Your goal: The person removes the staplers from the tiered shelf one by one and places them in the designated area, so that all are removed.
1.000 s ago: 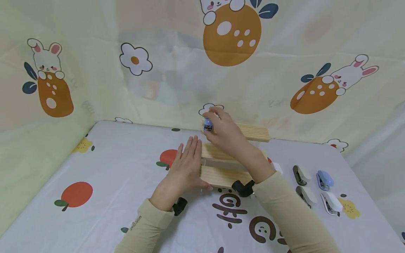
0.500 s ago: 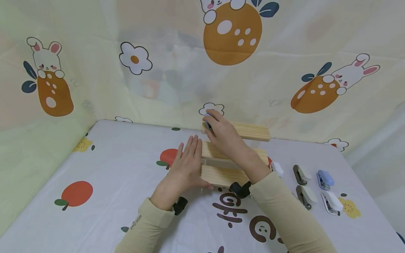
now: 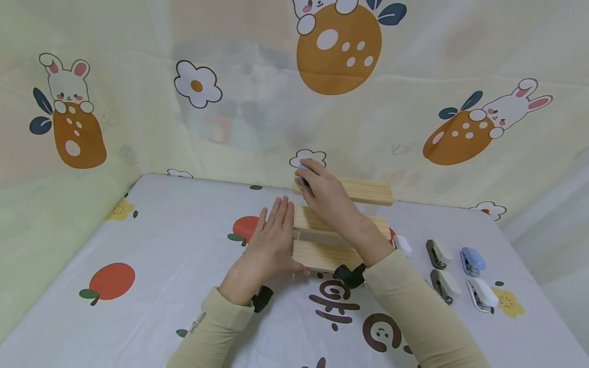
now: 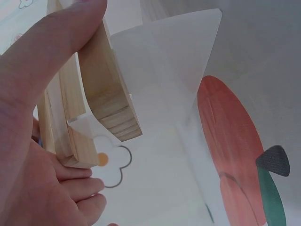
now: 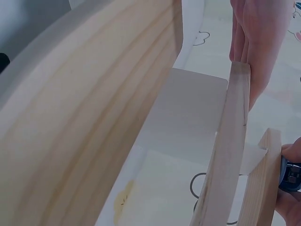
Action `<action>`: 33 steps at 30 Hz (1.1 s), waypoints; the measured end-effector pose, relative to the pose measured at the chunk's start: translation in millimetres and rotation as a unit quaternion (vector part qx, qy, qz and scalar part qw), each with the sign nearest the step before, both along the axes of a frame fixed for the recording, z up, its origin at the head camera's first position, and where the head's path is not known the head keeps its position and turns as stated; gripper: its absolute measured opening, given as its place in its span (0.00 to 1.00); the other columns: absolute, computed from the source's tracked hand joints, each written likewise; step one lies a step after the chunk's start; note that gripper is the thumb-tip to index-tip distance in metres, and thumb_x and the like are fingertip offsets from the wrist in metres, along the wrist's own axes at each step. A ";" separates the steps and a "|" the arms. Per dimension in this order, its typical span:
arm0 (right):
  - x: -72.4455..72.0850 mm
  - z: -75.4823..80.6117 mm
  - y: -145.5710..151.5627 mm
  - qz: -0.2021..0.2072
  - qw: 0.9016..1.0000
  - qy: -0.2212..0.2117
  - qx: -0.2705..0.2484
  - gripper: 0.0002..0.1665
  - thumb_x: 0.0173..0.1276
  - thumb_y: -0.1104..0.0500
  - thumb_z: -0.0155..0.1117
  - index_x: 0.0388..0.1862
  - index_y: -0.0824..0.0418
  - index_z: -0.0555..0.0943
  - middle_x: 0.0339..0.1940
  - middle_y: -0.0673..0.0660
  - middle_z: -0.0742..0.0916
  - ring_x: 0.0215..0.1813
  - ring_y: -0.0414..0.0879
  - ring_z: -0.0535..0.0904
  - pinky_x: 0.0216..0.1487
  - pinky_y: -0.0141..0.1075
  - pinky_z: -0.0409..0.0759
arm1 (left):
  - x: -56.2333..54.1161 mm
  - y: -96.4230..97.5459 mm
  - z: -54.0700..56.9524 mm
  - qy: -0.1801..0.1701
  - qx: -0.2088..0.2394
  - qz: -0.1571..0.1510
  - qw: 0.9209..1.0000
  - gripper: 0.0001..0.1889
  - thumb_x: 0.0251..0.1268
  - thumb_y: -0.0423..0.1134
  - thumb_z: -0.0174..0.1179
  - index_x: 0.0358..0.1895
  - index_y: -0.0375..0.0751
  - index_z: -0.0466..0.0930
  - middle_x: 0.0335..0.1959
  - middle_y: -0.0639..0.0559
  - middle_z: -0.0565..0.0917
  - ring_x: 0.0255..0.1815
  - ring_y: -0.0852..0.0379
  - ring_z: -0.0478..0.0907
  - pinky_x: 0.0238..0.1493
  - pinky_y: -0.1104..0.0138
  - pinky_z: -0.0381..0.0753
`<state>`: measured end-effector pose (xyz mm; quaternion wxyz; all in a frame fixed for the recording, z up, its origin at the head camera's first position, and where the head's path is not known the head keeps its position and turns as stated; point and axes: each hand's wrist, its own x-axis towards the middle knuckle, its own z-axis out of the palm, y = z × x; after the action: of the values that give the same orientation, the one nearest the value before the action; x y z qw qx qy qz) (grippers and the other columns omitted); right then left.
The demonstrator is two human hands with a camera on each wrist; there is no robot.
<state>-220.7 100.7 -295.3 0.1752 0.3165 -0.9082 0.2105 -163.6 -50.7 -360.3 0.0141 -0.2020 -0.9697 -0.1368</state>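
Observation:
A stepped rack of pale wooden boards (image 3: pixel 324 254) with translucent side panels (image 4: pixel 164 56) stands at the table's middle. Along its left end lies my left hand (image 3: pixel 269 248), fingers straight, thumb by the front board. My right hand (image 3: pixel 330 197) reaches over the lower boards and grips a small blue stapler (image 5: pixel 290 175) at the left end of the back board (image 3: pixel 368 191). In the head view the fingers cover most of that stapler; the right wrist view shows it right at the board, between thumb and fingers.
To the right of the rack lie a second blue stapler (image 3: pixel 473 260), a white stapler (image 3: pixel 482 295) and several pale grey or white ones, such as the stapler (image 3: pixel 439 254); one is partly behind the right forearm. A printed cloth (image 3: pixel 257 76) hangs close behind the rack.
My right hand has lowered slightly and turned the blue stapler, bringing it down to the back board's left end. My left hand has stayed against the rack.

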 end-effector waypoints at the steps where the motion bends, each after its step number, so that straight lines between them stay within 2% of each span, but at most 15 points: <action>1: -0.1 0.0 0.2 0.000 1.000 0.000 -0.003 0.17 0.72 0.68 0.59 0.57 0.72 0.78 0.69 0.68 0.74 0.70 0.61 0.73 0.67 0.47 0.76 | -0.1 0.0 0.1 0.000 -0.001 0.000 1.000 0.76 0.32 0.66 0.79 0.79 0.31 0.40 0.82 0.39 0.42 0.84 0.45 0.36 0.82 0.48 0.40; 10: 2.2 3.2 4.3 -0.006 1.000 -0.004 -0.021 0.18 0.71 0.67 0.60 0.58 0.71 0.79 0.68 0.66 0.75 0.68 0.61 0.75 0.65 0.48 0.78 | 0.1 0.9 1.0 0.001 0.000 0.000 1.000 0.76 0.31 0.67 0.79 0.79 0.31 0.40 0.82 0.38 0.42 0.84 0.45 0.36 0.82 0.48 0.41; 15: 3.9 5.5 8.4 -0.002 0.999 0.009 -0.037 0.18 0.70 0.67 0.60 0.58 0.71 0.80 0.67 0.65 0.77 0.67 0.60 0.76 0.64 0.48 0.79 | -0.6 1.2 1.3 -0.003 0.001 0.002 1.000 0.76 0.31 0.67 0.79 0.79 0.31 0.39 0.82 0.39 0.42 0.84 0.45 0.36 0.81 0.48 0.41; 19: 5.7 7.1 12.2 0.006 0.999 0.018 -0.042 0.19 0.68 0.68 0.62 0.57 0.70 0.80 0.66 0.64 0.78 0.65 0.58 0.78 0.59 0.46 0.82 | -1.2 1.3 1.4 -0.011 -0.003 0.005 1.000 0.77 0.32 0.67 0.78 0.79 0.32 0.38 0.82 0.40 0.41 0.84 0.46 0.35 0.82 0.48 0.39; 22: 8.1 8.6 15.4 0.007 0.999 0.024 -0.042 0.19 0.67 0.68 0.63 0.57 0.70 0.80 0.66 0.64 0.78 0.65 0.58 0.77 0.57 0.45 0.83 | -1.1 1.3 1.1 -0.009 -0.003 0.005 1.000 0.76 0.32 0.67 0.78 0.79 0.32 0.38 0.82 0.40 0.41 0.84 0.46 0.35 0.82 0.48 0.40; 29: 15.7 12.1 23.6 -0.005 0.998 0.039 -0.044 0.18 0.67 0.69 0.63 0.55 0.71 0.80 0.67 0.66 0.77 0.66 0.60 0.76 0.59 0.48 0.82 | 0.7 0.7 0.9 -0.001 0.009 0.003 1.000 0.76 0.30 0.66 0.79 0.79 0.31 0.40 0.82 0.39 0.42 0.84 0.45 0.37 0.82 0.48 0.40; 33: 20.1 12.8 29.0 -0.004 0.998 0.042 -0.041 0.18 0.67 0.69 0.64 0.56 0.71 0.80 0.67 0.66 0.77 0.66 0.59 0.77 0.56 0.46 0.84 | 0.7 0.9 0.7 0.001 0.010 0.002 1.000 0.77 0.30 0.66 0.80 0.79 0.31 0.40 0.82 0.38 0.43 0.84 0.45 0.37 0.82 0.48 0.41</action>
<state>-200.6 129.6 -282.5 0.2265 0.3136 -0.8921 0.2335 -163.0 -49.7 -359.6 0.0172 -0.1996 -0.9687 -0.1467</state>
